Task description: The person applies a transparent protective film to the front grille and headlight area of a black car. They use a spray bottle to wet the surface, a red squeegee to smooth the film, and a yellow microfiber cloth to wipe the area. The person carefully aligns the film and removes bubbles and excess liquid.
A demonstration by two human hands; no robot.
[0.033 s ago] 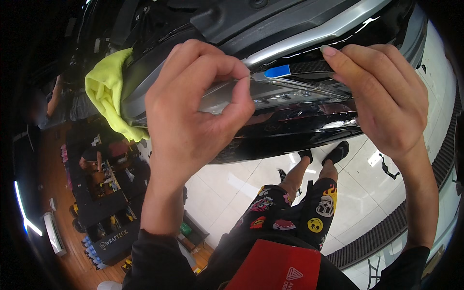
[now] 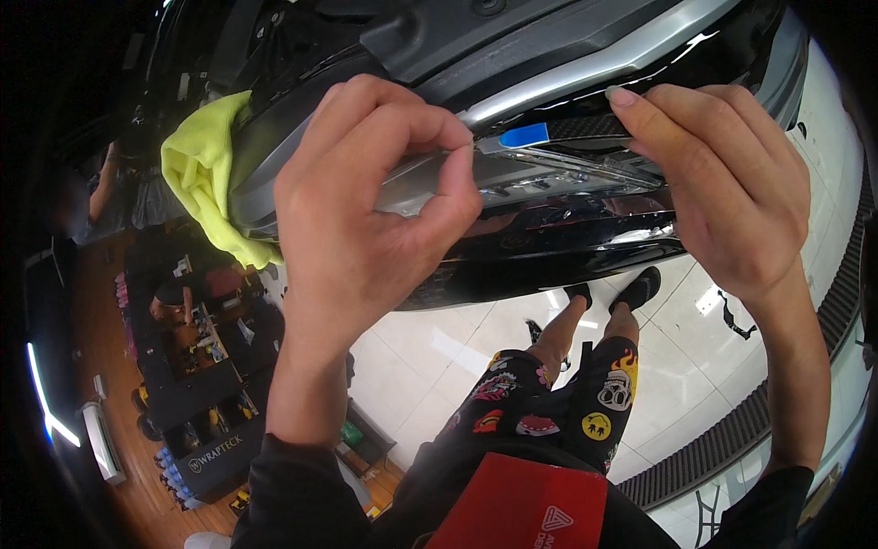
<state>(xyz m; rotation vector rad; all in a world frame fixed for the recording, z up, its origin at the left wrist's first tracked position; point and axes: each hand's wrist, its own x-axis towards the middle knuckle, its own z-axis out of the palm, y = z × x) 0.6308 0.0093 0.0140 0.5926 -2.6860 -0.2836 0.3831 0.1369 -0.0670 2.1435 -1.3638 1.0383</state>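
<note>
My left hand (image 2: 352, 192) is closed in a ring-like pinch in front of the car's front end. Its thumb and fingertip meet beside the pale grey tip of a slim, dark piece with a woven-looking pattern (image 2: 585, 127). Near that tip the piece has a bright blue, tapered section (image 2: 524, 135); its exact kind is unclear. Its other end runs to my right hand (image 2: 732, 174), closed with thumb and fingers around it. What my left fingertips hold is hidden. Just behind and below lie a clear headlight (image 2: 567, 178) and a silver trim strip (image 2: 585, 69).
A yellow-green cloth (image 2: 203, 178) hangs over the car's edge at left. A red flat pouch (image 2: 521, 508) is at my waist. Beyond it are white floor tiles (image 2: 439, 357) and a dark ribbed floor strip (image 2: 722, 439). At left, a person works by a cluttered black bench (image 2: 224, 375).
</note>
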